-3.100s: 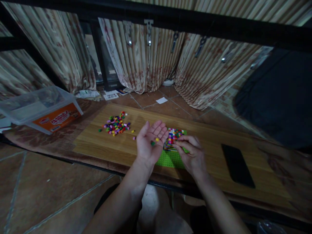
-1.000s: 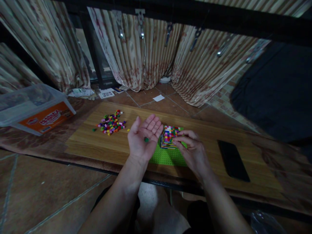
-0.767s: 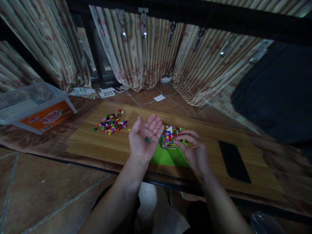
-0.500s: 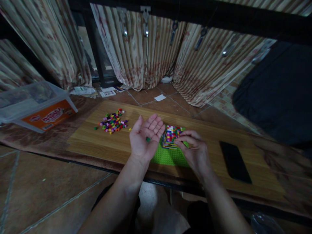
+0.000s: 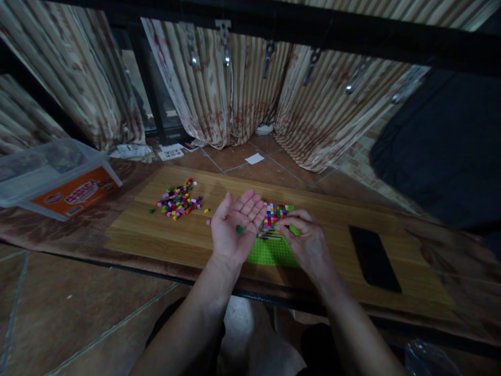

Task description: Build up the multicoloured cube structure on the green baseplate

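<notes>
My left hand (image 5: 238,224) is palm up with its fingers stretched out, and a small dark green toy brick (image 5: 239,229) rests on the palm. Just right of its fingertips stands a block of many coloured toy bricks (image 5: 271,215), built on a bright green studded baseplate (image 5: 274,253). My right hand (image 5: 307,237) is at the block's right side with thumb and fingers pinched at its top. Whatever lies between those fingertips is hidden or too small to name. Part of the block is covered by both hands.
A heap of loose coloured bricks (image 5: 180,201) lies left on the wooden board (image 5: 156,235). A black phone-like slab (image 5: 374,258) lies on the right. A clear plastic tub (image 5: 78,193) with an orange label stands far left. Striped curtains (image 5: 235,94) hang behind.
My right hand has shifted slightly left and down over the brick block. My left hand stays palm up with the green brick, and the view has tilted a little.
</notes>
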Demonstrator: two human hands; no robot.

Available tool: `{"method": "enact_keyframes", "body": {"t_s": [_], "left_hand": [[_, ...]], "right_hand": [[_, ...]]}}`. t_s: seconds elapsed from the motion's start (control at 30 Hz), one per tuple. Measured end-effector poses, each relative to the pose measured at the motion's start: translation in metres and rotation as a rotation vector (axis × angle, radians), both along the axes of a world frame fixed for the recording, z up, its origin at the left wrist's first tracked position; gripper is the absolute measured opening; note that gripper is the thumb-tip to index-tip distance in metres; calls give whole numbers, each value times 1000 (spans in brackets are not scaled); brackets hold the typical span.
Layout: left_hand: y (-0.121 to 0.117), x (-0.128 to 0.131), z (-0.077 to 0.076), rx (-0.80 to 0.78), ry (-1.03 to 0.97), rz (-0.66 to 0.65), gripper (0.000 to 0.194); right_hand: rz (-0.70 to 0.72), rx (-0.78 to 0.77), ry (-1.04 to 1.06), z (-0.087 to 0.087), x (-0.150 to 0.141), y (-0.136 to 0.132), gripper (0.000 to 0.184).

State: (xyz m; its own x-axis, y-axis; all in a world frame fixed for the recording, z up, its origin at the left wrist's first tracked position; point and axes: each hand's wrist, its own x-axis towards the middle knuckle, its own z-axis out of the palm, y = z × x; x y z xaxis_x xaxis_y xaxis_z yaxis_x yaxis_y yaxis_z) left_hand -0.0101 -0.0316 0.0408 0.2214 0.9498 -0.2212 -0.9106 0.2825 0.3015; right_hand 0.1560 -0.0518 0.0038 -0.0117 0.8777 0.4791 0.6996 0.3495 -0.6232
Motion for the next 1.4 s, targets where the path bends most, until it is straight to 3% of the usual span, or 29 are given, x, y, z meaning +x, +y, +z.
{"method": "enact_keyframes", "body": {"t_s": [0.17,0.3,0.47,0.6,0.93,1.03,1.2,1.4], "left_hand": [[0,1,1,15,11,-13,39],[-3,5,1,60,0,-59,45],[-7,14,3,92,-4,-127,51],[-10,17,5,114,34,-154,54],[-14,22,4,144,100,-186,52],[-11,19,4,148,78,-152,49],[-1,5,3,84,40,-24,44],[3,-1,1,50,57,-7,40]], "right_hand": [[-49,63,157,0,0,-7,7],[-92,159,236,12,-4,-14,8],[97,65,164,30,-25,-27,12],[218,31,71,34,-39,-31,19],[227,136,-111,41,-39,-32,15],[169,104,-48,40,-24,-31,13],[-61,18,184,27,9,-23,11],[-16,-51,232,12,16,-16,13]]}}
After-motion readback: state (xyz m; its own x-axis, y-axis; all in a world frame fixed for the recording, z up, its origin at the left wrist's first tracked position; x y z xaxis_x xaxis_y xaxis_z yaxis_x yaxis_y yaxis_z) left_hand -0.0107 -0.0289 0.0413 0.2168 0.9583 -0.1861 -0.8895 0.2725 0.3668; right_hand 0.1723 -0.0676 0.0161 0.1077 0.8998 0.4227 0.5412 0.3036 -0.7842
